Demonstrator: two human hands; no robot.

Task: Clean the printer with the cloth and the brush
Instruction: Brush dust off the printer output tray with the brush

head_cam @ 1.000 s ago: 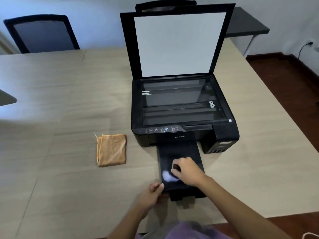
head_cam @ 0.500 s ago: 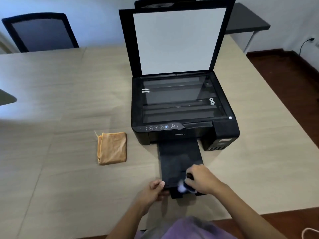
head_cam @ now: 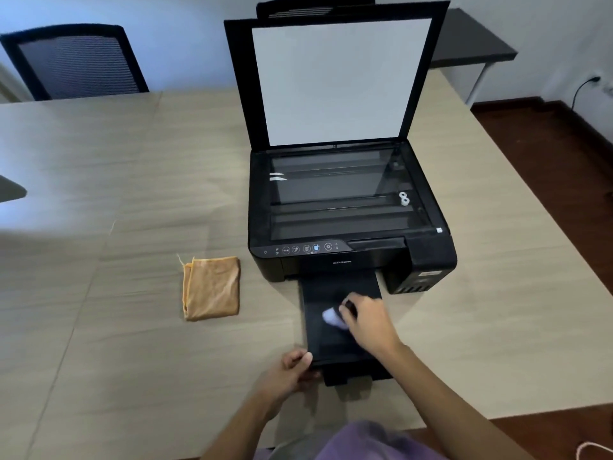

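1. black printer (head_cam: 351, 260) sits on the wood table (head_cam: 99, 360), scanner lid (head_cam: 338, 81) up, glass (head_cam: 338, 194) bare; "epson" reads on the front, button row above it.
2. output tray (head_cam: 331, 340) pulled out toward me.
3. my right hand (head_cam: 368, 322) is clenched round the brush (head_cam: 333, 317), its pale bristles blurred, touching the tray's middle.
4. my left hand (head_cam: 292, 371) pinches the tray's near left corner.
5. orange cloth (head_cam: 212, 287) lies folded on the table, left of the printer, apart from both hands.
6. ink tank labels at the printer's right front are too small to read.
7. chair (head_cam: 76, 61) behind the table, far left.
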